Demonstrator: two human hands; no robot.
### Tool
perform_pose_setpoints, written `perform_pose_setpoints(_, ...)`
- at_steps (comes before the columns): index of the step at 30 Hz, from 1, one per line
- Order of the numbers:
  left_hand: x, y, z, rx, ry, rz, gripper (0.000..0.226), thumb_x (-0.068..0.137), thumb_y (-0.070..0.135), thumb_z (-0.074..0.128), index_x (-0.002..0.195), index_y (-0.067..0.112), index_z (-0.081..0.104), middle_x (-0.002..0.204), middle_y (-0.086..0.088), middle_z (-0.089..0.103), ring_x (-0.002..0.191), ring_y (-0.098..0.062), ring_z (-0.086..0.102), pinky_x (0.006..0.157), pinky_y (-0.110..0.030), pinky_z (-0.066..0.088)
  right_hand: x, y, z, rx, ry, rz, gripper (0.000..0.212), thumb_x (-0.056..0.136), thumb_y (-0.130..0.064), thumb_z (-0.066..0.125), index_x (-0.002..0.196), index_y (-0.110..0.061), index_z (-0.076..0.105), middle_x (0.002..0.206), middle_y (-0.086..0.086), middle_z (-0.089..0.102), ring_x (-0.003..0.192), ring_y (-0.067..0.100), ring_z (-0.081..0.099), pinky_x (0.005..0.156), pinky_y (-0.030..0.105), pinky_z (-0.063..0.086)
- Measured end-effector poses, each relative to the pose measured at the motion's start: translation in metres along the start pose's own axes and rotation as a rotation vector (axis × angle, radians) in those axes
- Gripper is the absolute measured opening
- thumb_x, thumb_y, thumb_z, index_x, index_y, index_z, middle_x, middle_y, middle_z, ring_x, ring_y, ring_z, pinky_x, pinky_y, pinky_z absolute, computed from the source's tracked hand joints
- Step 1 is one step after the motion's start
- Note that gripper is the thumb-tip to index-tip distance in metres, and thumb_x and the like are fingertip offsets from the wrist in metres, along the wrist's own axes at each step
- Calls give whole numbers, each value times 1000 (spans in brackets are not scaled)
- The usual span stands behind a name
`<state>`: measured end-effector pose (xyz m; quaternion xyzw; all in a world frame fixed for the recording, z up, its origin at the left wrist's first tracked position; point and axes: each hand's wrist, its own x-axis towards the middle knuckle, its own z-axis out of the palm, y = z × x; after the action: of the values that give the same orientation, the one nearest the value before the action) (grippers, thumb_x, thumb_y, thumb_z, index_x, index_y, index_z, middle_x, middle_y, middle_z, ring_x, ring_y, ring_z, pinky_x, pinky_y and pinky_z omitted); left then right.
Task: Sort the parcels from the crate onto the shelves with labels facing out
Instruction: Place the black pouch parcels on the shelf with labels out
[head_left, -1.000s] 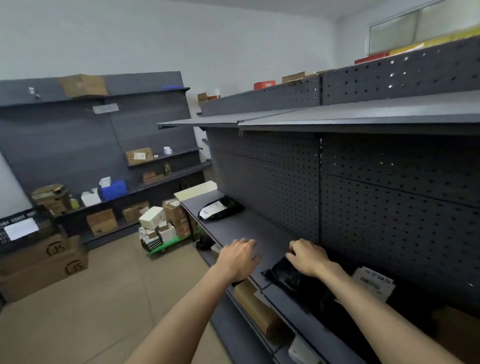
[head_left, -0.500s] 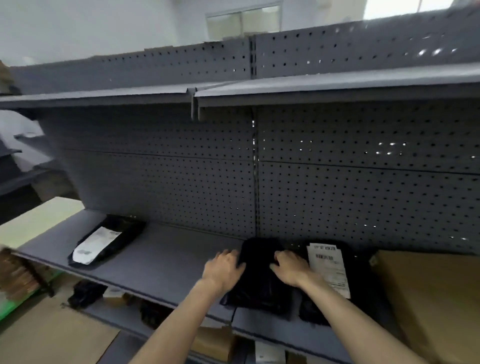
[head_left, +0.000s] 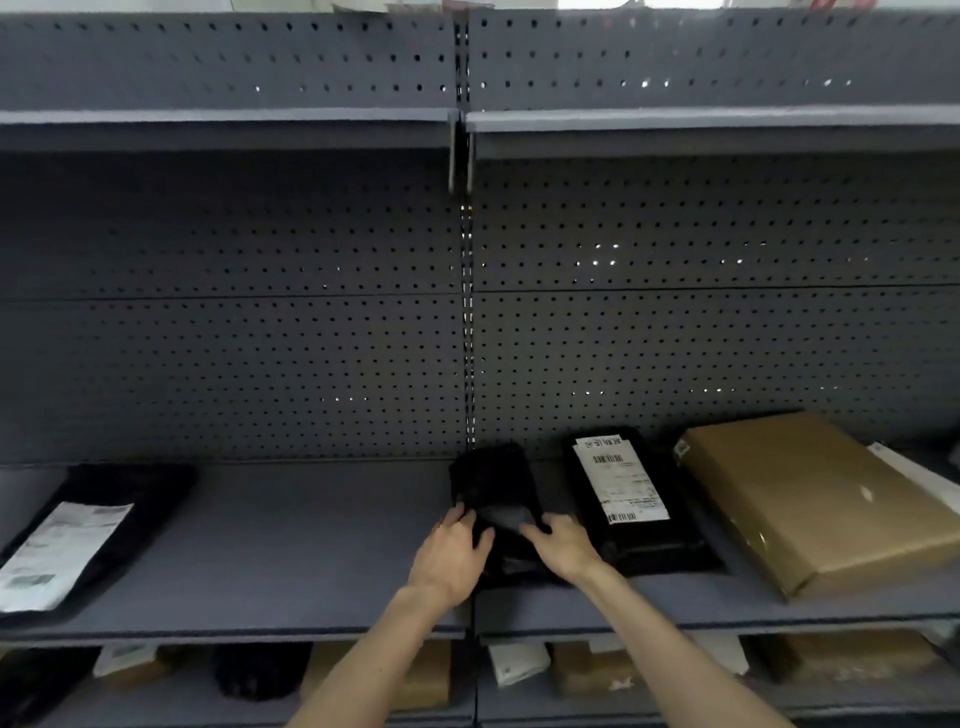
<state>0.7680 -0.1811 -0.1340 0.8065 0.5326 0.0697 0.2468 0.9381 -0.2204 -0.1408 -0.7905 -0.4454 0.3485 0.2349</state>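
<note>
My left hand (head_left: 451, 558) and right hand (head_left: 563, 548) now press flat, fingers spread, gripping nothing, on the unlabelled black plastic parcel (head_left: 493, 493), settled squarely on the grey metal shelf (head_left: 291, 561).

Grey perforated back panel (head_left: 234, 338) fills most of the view, dark and evenly holed. A horizontal seam (head_left: 234, 297) splits it into upper and lower sheets, running edge to edge. A slotted upright (head_left: 467, 312) runs down the panel's centre and divides the left bay from the right. Paired metal brackets (head_left: 460, 156) sit at the upright's top. Bright pinholes (head_left: 597, 254) show through the right bay and a few through the left. A second perforated strip (head_left: 234, 57) lies along the top edge. A bright opening (head_left: 587, 4) shows above it, blurred.
</note>
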Motion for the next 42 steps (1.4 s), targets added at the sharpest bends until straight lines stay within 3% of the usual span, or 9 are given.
perform_pose_setpoints(4,-2,4,2,-137,-8,-45,69,105,51,33,156,5,28,166,-12,15,150,-28,26,119,-30,22,-8,-7,-1,152,59,-19,61,93,-40,61,141,-4,48,137,14,55,128,25,51,105,30,39)
perform_pose_setpoints(9,0,3,2,-314,-33,-70,70,103,58,30,154,10,36,163,-10,28,149,-27,29,122,-34,23,-22,-14,-9,209,144,-75,47,94,-37,61,129,-6,53,113,6,63,99,13,57,76,19,39)
perform_pose_setpoints(13,1,1,-5,-404,-68,-96,71,100,64,28,144,14,51,142,-10,57,130,-27,53,108,-34,42,-32,-23,-15,244,250,-182,37,96,-32,58,125,-10,64,121,5,64,110,13,57,86,16,36)
perform_pose_setpoints(20,-2,-10,-23,-536,-15,-99,89,89,83,28,146,19,50,154,-10,42,138,-26,44,112,-32,36,-33,-48,12,214,228,-346,30,99,-32,53,117,-16,71,121,-3,56,114,13,55,97,23,41)
perform_pose_setpoints(23,-4,-9,-32,-564,115,-33,68,99,60,44,153,18,38,155,-7,40,140,-23,41,109,-28,34,-32,-55,23,189,207,-387,34,102,-34,48,121,-15,69,124,-9,53,117,13,52,103,29,42)
perform_pose_setpoints(29,-1,-32,-39,-532,137,130,52,108,19,41,156,34,30,157,6,36,145,-13,33,113,-19,23,-33,-57,22,293,176,-432,29,103,-23,47,125,-17,65,121,-8,61,111,1,56,84,-2,35)
perform_pose_setpoints(33,1,-47,-46,-556,125,23,45,108,16,36,152,24,41,155,-6,42,142,-20,38,110,-18,27,-30,-51,22,335,219,-362,27,102,-21,48,124,-18,64,115,-3,66,109,8,59,88,14,41)
perform_pose_setpoints(38,2,-61,-56,-650,142,-122,46,106,40,40,146,22,50,149,-1,49,138,-20,44,110,-27,33,-20,-34,28,259,152,-221,31,101,-20,50,128,-10,61,121,5,65,113,14,56,88,18,38)
perform_pose_setpoints(42,6,-73,-58,-599,143,-205,74,88,75,47,136,21,60,137,0,54,126,-24,54,106,-38,44,-13,-25,37,265,117,-131,26,99,-18,54,119,-9,65,115,4,65,106,13,57,88,20,40)
